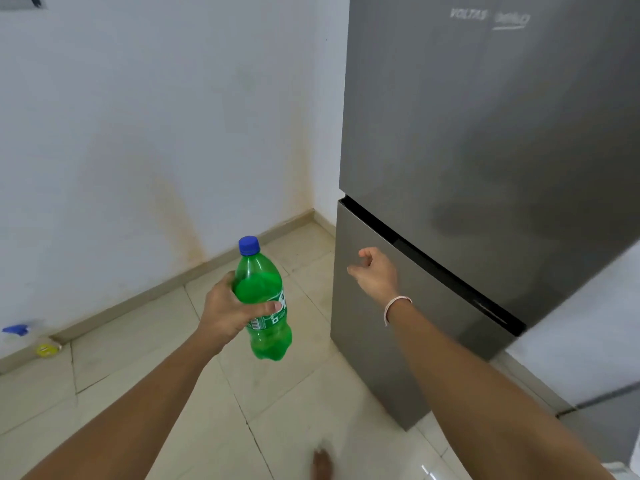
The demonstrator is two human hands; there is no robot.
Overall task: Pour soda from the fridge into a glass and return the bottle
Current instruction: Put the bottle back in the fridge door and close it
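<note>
A green soda bottle (265,299) with a blue cap is held upright around its middle by my left hand (230,311), out over the floor to the left of the fridge. The grey two-door fridge (485,140) stands on the right with both doors shut. My right hand (375,273) hovers in front of the lower door's left edge, fingers loosely curled and apart, holding nothing. A pale band circles that wrist. No glass is in view.
A white stained wall runs along the left and meets the fridge in a corner. The floor is beige tile. A blue-topped spray bottle (15,330) and a yellow lid (46,349) lie by the skirting at far left. A bare foot (322,464) shows at the bottom.
</note>
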